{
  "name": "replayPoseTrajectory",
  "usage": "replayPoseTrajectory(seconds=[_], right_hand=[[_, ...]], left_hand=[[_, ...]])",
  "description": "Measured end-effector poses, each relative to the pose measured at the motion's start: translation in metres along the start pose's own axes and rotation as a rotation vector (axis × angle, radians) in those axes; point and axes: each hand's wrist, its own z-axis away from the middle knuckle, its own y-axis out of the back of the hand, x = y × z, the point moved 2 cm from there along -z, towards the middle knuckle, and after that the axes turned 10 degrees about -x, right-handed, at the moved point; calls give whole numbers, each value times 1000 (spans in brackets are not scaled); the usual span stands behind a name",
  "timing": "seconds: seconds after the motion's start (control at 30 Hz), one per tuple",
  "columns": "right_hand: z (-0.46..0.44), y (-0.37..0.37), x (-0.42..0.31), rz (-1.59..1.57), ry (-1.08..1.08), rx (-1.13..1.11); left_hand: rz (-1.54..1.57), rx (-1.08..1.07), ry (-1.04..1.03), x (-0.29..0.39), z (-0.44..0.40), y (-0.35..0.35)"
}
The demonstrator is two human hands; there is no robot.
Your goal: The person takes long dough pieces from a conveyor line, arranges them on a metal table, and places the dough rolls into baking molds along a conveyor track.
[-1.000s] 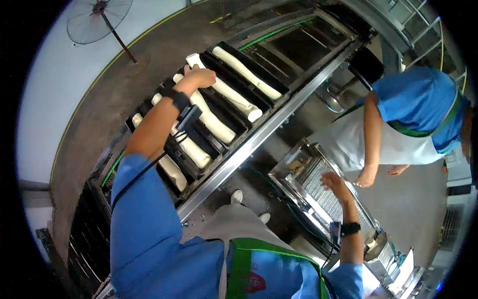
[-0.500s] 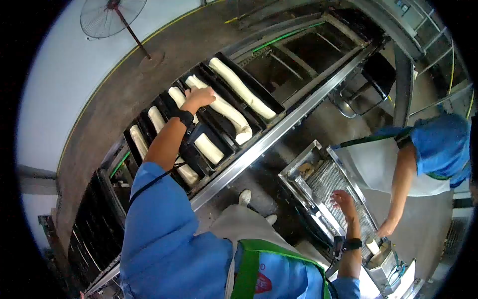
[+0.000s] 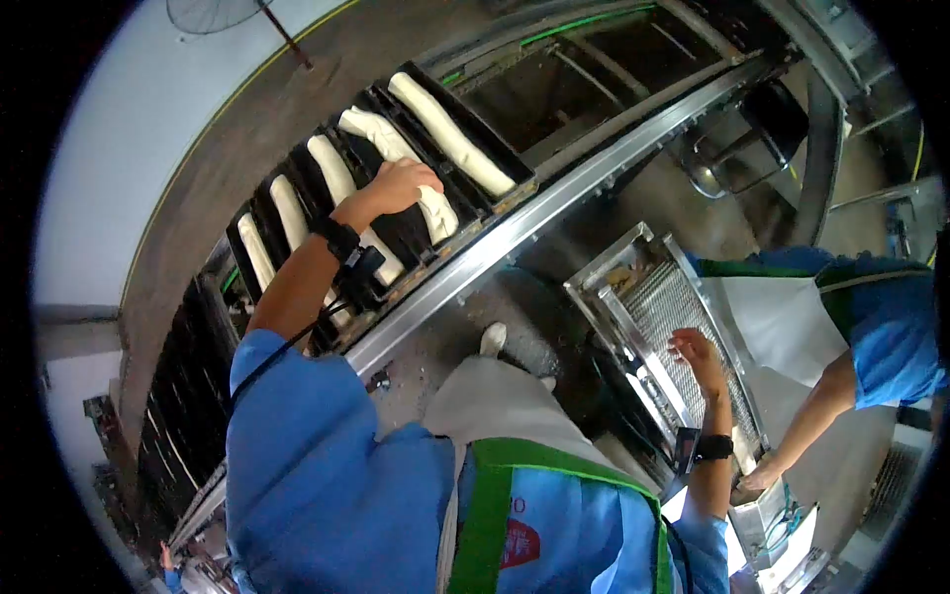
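Note:
Several long, pale dough logs lie lengthwise in black loaf pans. My left hand rests over the middle of one dough log, its fingers curled down onto it. That log's near end shows beyond my fingers, with its surface uneven and creased. A smoother dough log fills the pan to the right. Left of my hand another dough log is partly hidden by my wrist and its black strap. My right hand hovers above a metal mesh conveyor, fingers loosely bent and apart, holding nothing.
A steel rail runs along the near side of the pans. On the right a co-worker's hand is at the conveyor's near end, beside a pale dough piece. A black stool stands at the upper right; a fan is at the upper left.
The view has shifted. My left hand has moved along the dough log from its far part toward its middle. My right hand stays over the conveyor. The co-worker's hand has moved nearer the conveyor's end.

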Motion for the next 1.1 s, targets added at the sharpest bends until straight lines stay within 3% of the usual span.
replayPoseTrajectory(seconds=[0.13, 0.2, 0.27, 0.33, 0.43, 0.47, 0.5, 0.53, 0.57, 0.63, 0.67, 0.7, 0.77, 0.8, 0.83, 0.9, 0.93, 1.0, 1.07, 1.1], right_hand=[[-1, 32, -1, -26, -14, -23], [-2, 48, -1, 14, -21, -24], [-4, 64, 5, 53, -23, -11], [-4, 82, 15, -67, -72, 14], [-9, 118, 18, 186, -34, 24], [-2, 123, -14, 171, -63, 95], [-14, 141, -15, 410, -11, 71], [-16, 151, -19, 368, -89, 78], [-20, 161, -32, 262, -110, 73], [-48, 192, -42, 336, 1, 90], [-66, 209, -46, 251, -63, 112], [-87, 228, -51, 238, -89, 103], [0, 175, 6, 328, -45, 169], [16, 170, 15, 374, -36, 177], [48, 159, 27, 363, -63, 219], [87, 153, 58, 339, -78, 316], [105, 150, 65, 329, -76, 344], [140, 153, 78, 284, -55, 484], [165, 156, 90, 143, -164, 445], [180, 155, 97, 376, -157, 569]], left_hand=[[298, -205, 119, 0, 20, 23], [61, -24, 386, 17, 44, 48], [37, -354, 464, 26, 73, 41], [-144, -261, 231, 31, 109, 4], [-304, -436, 411, 81, 74, 22], [-282, -550, 477, 72, 49, 11], [-287, -601, 384, 75, 46, 6], [-308, -553, 247, 48, 46, -19], [-124, -580, 370, 58, 24, 11], [63, -508, 265, 33, 11, 28], [374, -518, 379, 14, -15, 44], [545, -369, 622, -3, -36, 60], [553, -187, 756, 17, 35, 46], [378, -150, 669, 7, 34, 47], [723, -63, 615, -74, 70, 2], [446, 39, 524, 12, 26, 61], [318, 27, 365, 44, 7, 80], [310, 27, 211, 110, -32, 107], [369, 87, 63, 147, -78, 108], [365, 76, 28, 171, -98, 111]])
